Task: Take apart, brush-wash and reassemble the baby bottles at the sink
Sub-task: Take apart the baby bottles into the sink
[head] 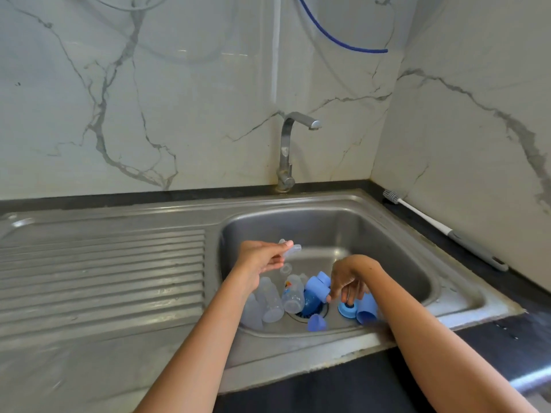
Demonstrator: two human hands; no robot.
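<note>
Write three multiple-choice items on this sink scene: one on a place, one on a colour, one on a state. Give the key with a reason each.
1. Where does the white long-handled bottle brush lie?
A. In the steel sink basin
B. On the dark counter to the right of the basin
C. On the ribbed drainboard

2. What colour is the round screw ring under the right hand?
A. Blue
B. Red
C. Yellow

3. What is the left hand doing?
A. Resting flat on the drainboard
B. Turning the tap
C. Holding a clear silicone teat above the basin

Key: 1 B, the brush lies on the counter along the right wall. 2 A, the ring is blue, like the caps near it. 3 C, the fingers pinch the teat over the steel sink basin.
</note>
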